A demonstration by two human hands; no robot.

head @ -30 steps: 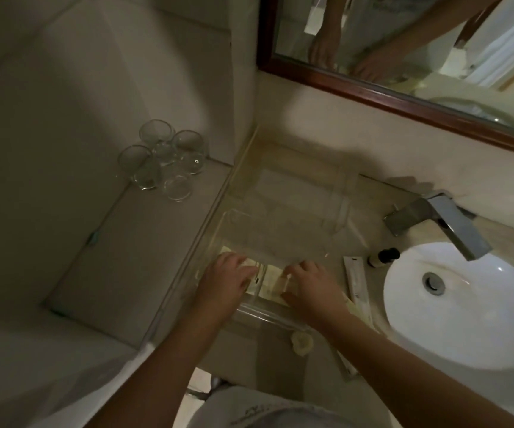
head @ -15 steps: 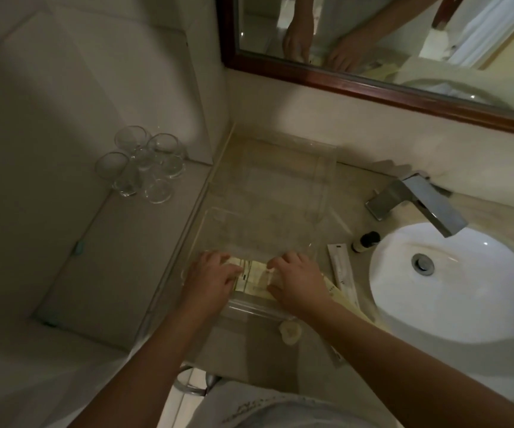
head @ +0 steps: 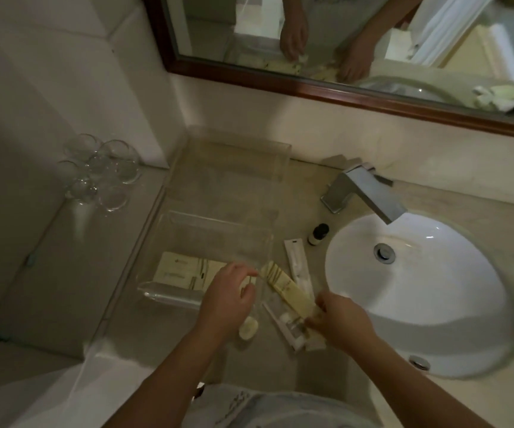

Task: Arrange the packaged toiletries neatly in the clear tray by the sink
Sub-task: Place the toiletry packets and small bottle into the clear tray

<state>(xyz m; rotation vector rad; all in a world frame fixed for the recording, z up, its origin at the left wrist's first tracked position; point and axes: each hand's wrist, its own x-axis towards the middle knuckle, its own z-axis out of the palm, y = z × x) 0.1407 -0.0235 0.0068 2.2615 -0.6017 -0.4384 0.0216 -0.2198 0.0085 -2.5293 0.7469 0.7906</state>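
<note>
A clear tray (head: 169, 220) stands on the counter left of the sink (head: 435, 304). Two flat cream packets (head: 184, 271) lie side by side at its near end. My left hand (head: 228, 295) hovers over the tray's near right corner, its fingers curled on a small white item (head: 245, 283). My right hand (head: 342, 324) grips the near end of a long cream packet (head: 283, 287) that slants on the counter just right of the tray. Beside it lie a white toothbrush packet (head: 296, 261), a clear packet (head: 282, 322) and a round soap (head: 248, 328).
A small black-capped bottle (head: 318, 233) stands near the chrome faucet (head: 367, 189). A second clear tray (head: 240, 149) sits behind the first, against the wall. Several drinking glasses (head: 101, 171) cluster on the lower ledge at left. A framed mirror (head: 342, 94) hangs above.
Both hands have left the cream packets in the tray. My left hand shifted right to the tray's corner; my right hand moved onto the counter and took the long cream packet.
</note>
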